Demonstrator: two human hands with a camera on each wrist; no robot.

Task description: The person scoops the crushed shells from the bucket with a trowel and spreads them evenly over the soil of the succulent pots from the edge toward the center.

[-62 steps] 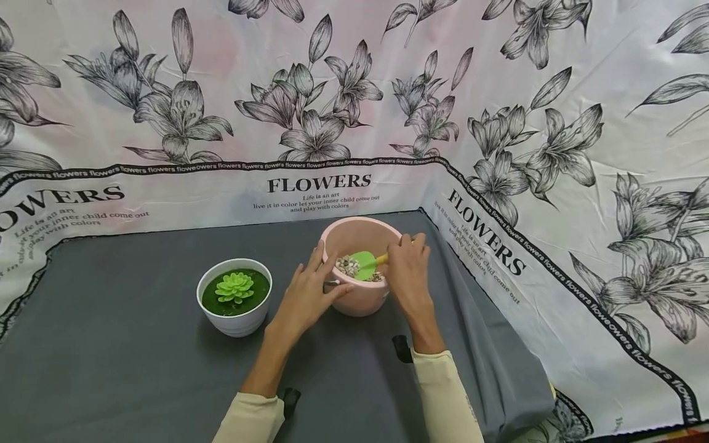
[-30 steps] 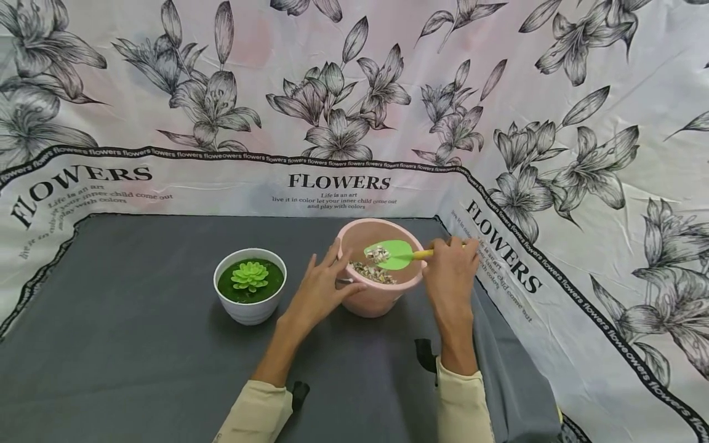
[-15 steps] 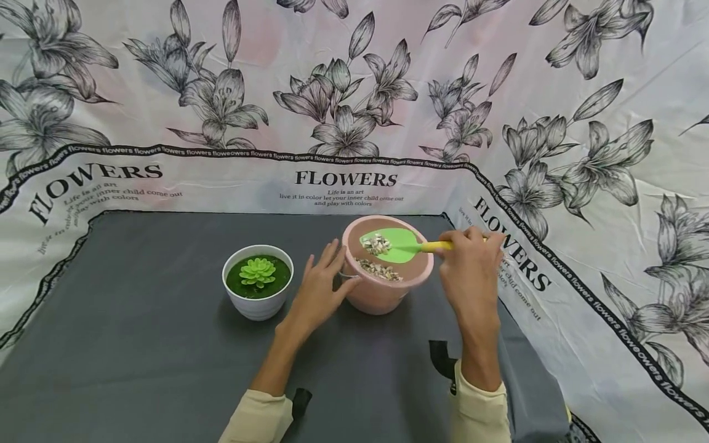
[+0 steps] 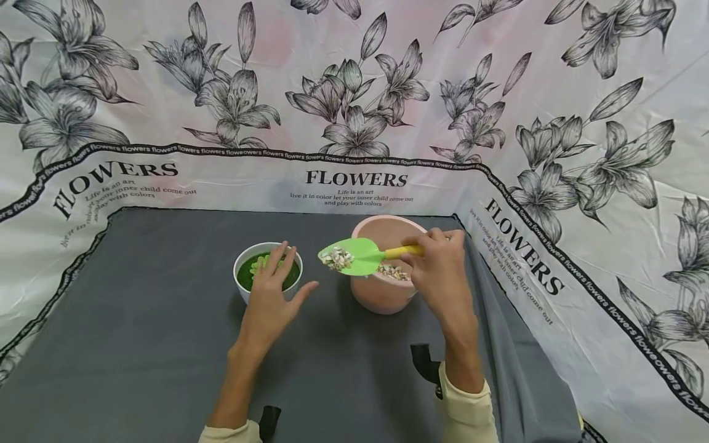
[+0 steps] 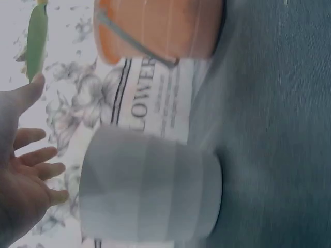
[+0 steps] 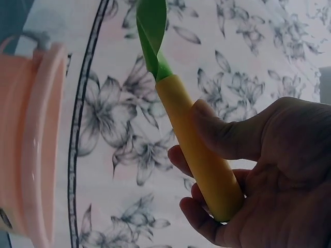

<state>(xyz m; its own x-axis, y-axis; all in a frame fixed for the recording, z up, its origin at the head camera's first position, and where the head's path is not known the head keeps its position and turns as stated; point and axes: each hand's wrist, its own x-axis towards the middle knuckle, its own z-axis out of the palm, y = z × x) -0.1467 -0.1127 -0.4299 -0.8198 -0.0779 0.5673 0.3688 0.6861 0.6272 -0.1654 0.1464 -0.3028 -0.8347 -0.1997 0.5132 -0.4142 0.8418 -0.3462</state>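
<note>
My right hand [image 4: 445, 271] grips the yellow handle [image 6: 199, 150] of a small garden trowel [image 4: 365, 257]. Its green blade carries a heap of pebbles [image 4: 338, 259] and reaches left past the rim of a pink bucket [image 4: 382, 295], higher than the rim. More pebbles [image 4: 394, 272] lie inside the bucket. My left hand [image 4: 268, 307], fingers spread, is over the near side of a white ribbed pot [image 4: 240, 284]. In that pot a light green succulent [image 4: 257, 266] sits on a dark green surface, partly hidden by the fingers. The left wrist view shows the hand beside the pot's rim, holding nothing.
A grey cloth [image 4: 155, 332] covers the table. Behind it and along the right hangs a white flower-printed sheet [image 4: 354, 123]. The bucket has a thin grey handle [image 5: 137, 41] hanging on its side.
My left hand has let go of the bucket's rim and moved left to the white pot. The trowel scooped up pebbles, rose, and has now swung left out over the bucket's edge.
</note>
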